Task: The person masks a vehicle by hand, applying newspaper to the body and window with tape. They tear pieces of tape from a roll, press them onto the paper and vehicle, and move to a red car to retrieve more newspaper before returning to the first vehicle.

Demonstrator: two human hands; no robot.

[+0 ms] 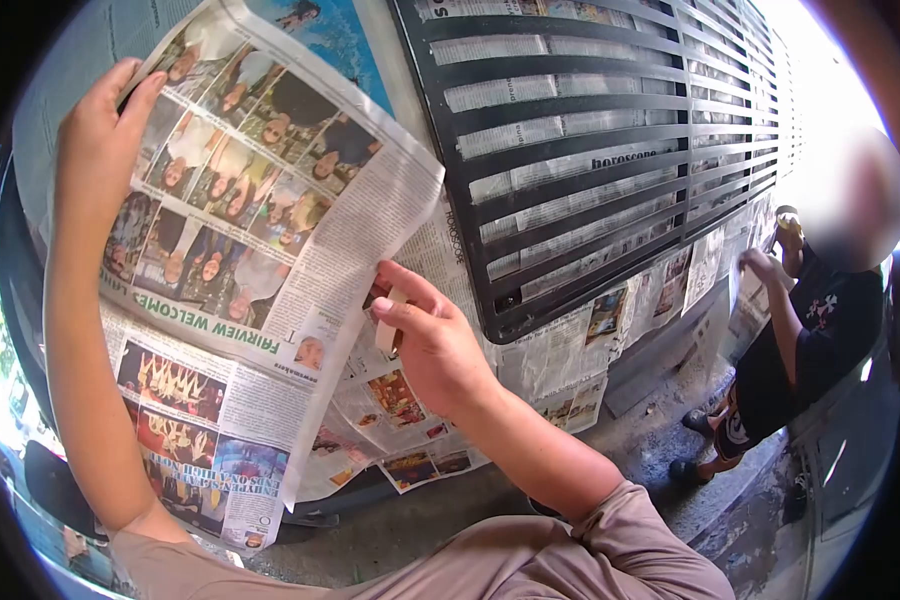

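A large newspaper sheet (240,210) with rows of group photos and green lettering hangs, tilted, between my two hands. My left hand (110,120) pinches its upper left edge between thumb and fingers. At the sheet's right edge, my right hand (425,340) is closed around a small pale roll (395,315), which looks like tape and is partly hidden by the fingers. The fingertips of that hand touch or nearly touch the paper. Other newspaper sheets (395,395) cover the surface behind and below my right hand.
Black metal slats (570,150) fill the upper right, with newspaper behind them. A person in a dark shirt (830,320) stands at the right, hands raised near the papered wall. Grey floor (660,420) shows below. Blue printed paper (345,50) lies behind the sheet's top.
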